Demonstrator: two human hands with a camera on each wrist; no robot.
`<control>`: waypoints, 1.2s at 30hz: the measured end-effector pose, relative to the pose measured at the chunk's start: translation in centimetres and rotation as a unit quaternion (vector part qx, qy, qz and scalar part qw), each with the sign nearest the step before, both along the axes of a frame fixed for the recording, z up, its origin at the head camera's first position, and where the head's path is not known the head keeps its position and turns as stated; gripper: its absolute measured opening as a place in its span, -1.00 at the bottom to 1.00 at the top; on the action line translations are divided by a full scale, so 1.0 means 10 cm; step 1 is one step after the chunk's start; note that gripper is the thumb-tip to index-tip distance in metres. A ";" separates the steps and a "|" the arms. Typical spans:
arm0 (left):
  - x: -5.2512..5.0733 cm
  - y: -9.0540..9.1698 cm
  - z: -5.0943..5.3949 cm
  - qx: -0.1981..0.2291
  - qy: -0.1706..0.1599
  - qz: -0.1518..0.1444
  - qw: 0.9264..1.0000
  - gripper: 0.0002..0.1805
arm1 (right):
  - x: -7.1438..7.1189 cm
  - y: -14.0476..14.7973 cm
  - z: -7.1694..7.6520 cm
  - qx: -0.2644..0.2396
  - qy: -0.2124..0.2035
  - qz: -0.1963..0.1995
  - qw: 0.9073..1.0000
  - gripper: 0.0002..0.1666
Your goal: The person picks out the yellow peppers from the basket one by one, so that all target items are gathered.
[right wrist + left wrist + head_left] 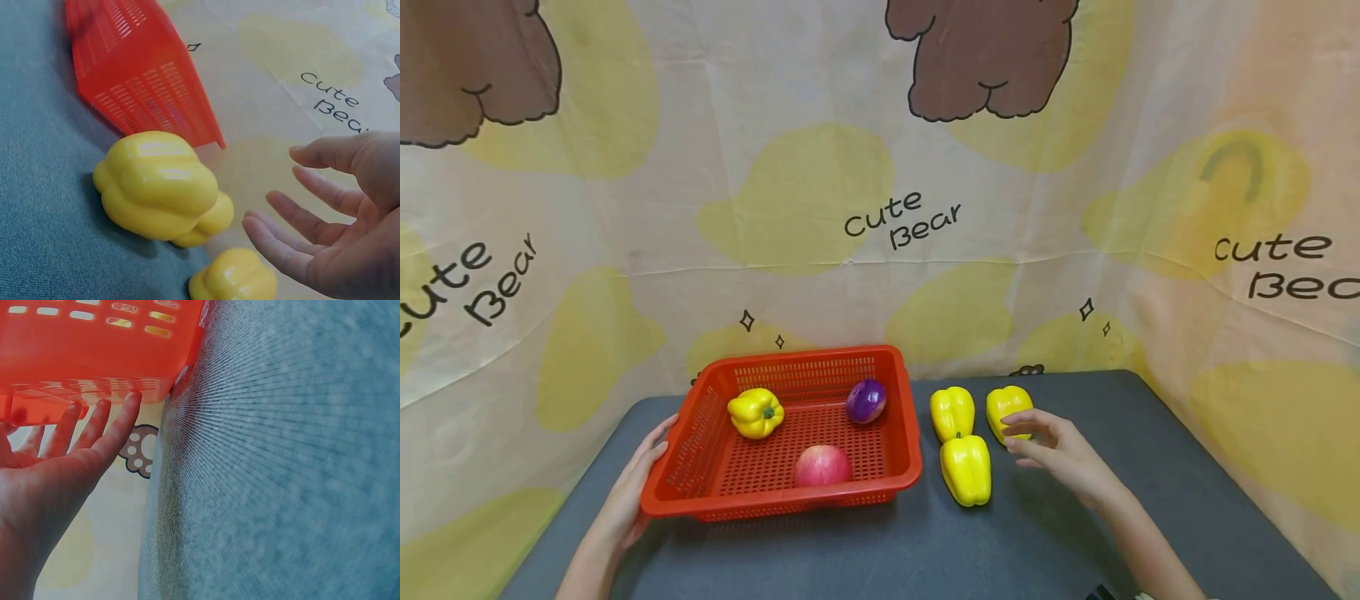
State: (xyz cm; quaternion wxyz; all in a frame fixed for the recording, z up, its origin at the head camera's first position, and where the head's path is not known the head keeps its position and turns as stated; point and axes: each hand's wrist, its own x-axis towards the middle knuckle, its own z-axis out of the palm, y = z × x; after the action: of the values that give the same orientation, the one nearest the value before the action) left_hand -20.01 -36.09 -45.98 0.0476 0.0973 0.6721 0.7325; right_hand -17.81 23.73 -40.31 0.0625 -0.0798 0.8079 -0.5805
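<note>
A red plastic basket holds a yellow bell pepper, a small purple eggplant and a pinkish-red apple. At the basket's left side is my left hand, its fairly straight fingers against the outer wall under the rim. My right hand hovers empty above the table, fingers apart and loosely bent. It is nearest the back right yellow bell pepper, partly covering it in the head view. Two more yellow bell peppers, one behind and one in front, stand between that hand and the basket.
A dark grey-blue cloth covers the table. Behind and at both sides hangs a pale curtain printed with bears and yellow patches, close to the basket's back edge.
</note>
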 end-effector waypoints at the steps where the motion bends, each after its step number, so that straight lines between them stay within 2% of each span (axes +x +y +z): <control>1: 0.00 0.00 0.00 -0.001 -0.001 0.001 1.000 -0.48 | 0.00 -0.01 0.01 -0.002 0.005 -0.001 1.000 -0.44; 13: 0.00 0.01 0.01 -0.003 -0.003 0.003 1.000 -0.48 | 0.00 -0.12 0.07 -0.026 0.049 0.001 0.998 -0.53; 25: 0.00 0.01 0.00 0.005 0.006 -0.006 1.000 -0.48 | -0.12 -0.29 0.20 -0.028 0.080 0.017 0.996 -0.55; 36: 0.01 0.00 0.01 0.004 0.003 -0.006 1.000 -0.48 | -0.25 -0.46 0.33 -0.034 0.088 0.036 0.995 -0.56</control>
State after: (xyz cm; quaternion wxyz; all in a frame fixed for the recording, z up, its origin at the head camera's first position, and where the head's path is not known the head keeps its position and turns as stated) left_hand -19.95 -36.05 -45.89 0.0496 0.1033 0.6689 0.7345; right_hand -20.34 19.10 -37.00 0.0091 -0.1623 0.7866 -0.5957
